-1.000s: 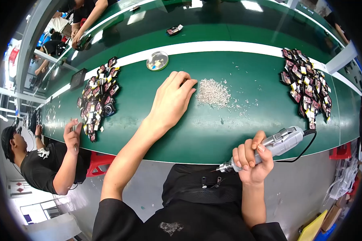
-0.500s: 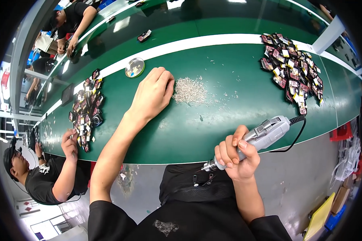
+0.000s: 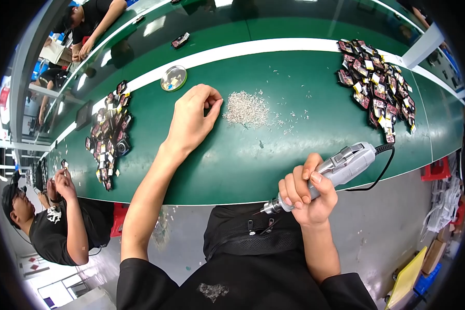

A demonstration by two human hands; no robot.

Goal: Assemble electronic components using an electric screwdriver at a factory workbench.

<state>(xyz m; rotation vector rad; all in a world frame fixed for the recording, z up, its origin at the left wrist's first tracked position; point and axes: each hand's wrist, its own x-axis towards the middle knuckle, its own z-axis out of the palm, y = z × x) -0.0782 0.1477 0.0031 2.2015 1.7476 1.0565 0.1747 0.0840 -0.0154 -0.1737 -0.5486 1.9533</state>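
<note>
A worker in a black shirt sits at a long green workbench (image 3: 243, 165), seen from above through a head-worn fisheye lens. The right hand (image 3: 307, 194) is wrapped firmly around a grey electric screwdriver (image 3: 325, 175), fingers pressed together about its body, holding it just off the near edge of the bench above the lap with its bit tip pointing down and to the person's left; a black cable (image 3: 380, 168) curls from its rear end up onto the bench. The left hand (image 3: 191, 121) reaches out across the green surface, its fingers curled inward with thumb and fingertips drawn close together just beside a pile of small silver screws (image 3: 245, 108); whether a screw is pinched between them cannot be told. Loose screws lie scattered to the right of the pile. On the far right of the bench sits a heap of small dark electronic parts (image 3: 374, 88), and a second heap of similar parts (image 3: 108, 134) lies to the left. A round metal tin (image 3: 173, 78) rests near the white stripe (image 3: 274, 47) that runs along the bench. At lower left, a co-worker in black (image 3: 54, 227) sits at the same bench, both hands raised close together.
</note>
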